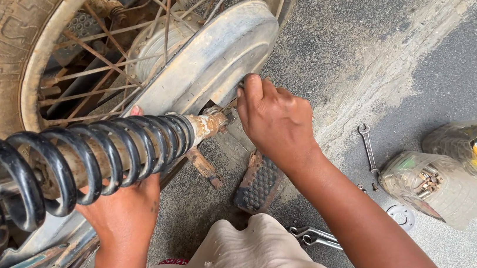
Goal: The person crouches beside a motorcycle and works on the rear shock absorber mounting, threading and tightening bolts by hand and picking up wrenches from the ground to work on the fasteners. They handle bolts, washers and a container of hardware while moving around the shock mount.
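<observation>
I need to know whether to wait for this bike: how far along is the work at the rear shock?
Done: spanners and jars of small parts lie out on the ground. In hand: the left hand holds the coil-spring shock, while the right hand works at its rusty lower end by the hub. Left: that end isn't visibly free or fastened; I cannot tell which.

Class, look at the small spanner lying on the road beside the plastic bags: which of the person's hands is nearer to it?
Right. The right hand works at the wheel hub, left of the spanner. The left hand is farther left, under the black coil spring.
</observation>
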